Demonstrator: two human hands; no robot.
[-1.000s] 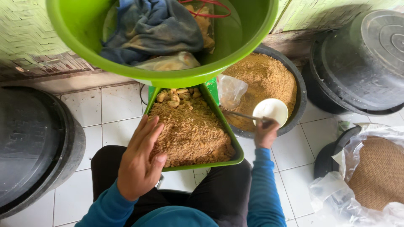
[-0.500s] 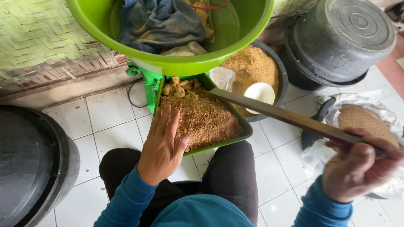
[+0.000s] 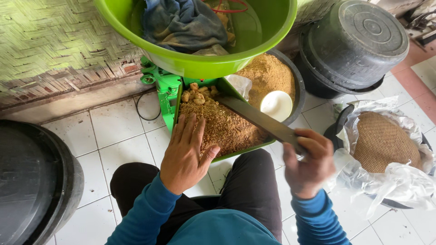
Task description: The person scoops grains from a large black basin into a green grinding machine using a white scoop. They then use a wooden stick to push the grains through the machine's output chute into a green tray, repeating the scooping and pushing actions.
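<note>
My left hand (image 3: pixel 185 153) lies flat, fingers spread, on brown ground meal (image 3: pixel 227 129) heaped in a green tray (image 3: pixel 174 97) on my lap. My right hand (image 3: pixel 309 163) grips a long flat grey stick (image 3: pixel 261 120) that slants up-left over the tray. Pale lumps (image 3: pixel 196 95) sit at the tray's far end. Above it hangs a big green basin (image 3: pixel 200 63) holding a blue cloth (image 3: pixel 181 22).
A dark tub of the same meal (image 3: pixel 272 75) holds a white bowl (image 3: pixel 276 105) and a plastic bag. At right stand an upturned black tub (image 3: pixel 359 45) and a plastic-lined basket with a woven lid (image 3: pixel 383 140). A black drum (image 3: pixel 32 177) stands at left on white tiles.
My right hand left the white bowl, took hold of the long stick and drew it in toward the tray. My left hand stayed on the meal.
</note>
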